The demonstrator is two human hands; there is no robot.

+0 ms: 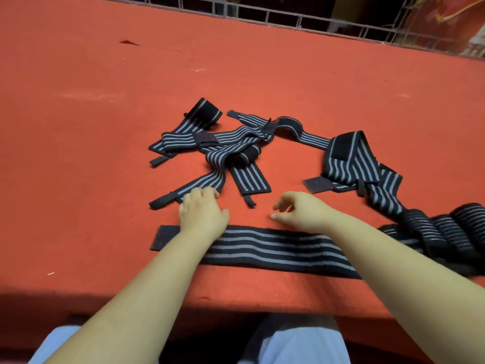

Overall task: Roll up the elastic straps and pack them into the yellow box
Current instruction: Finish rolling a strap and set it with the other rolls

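Observation:
Several black elastic straps with grey stripes lie on a red cloth table. One strap is stretched flat across the near edge, under both my forearms. A tangled pile of straps lies in the middle. My left hand rests on the end of a strap from that pile, fingers bent over it. My right hand hovers over bare cloth with loosely curled fingers, holding nothing. More straps and some bunched ones lie at the right. No yellow box is in view.
A white wire grid fence runs along the table's far edge. The table's near edge is just in front of my lap, with pale blue clothing below. Open red cloth stretches to the left and far side.

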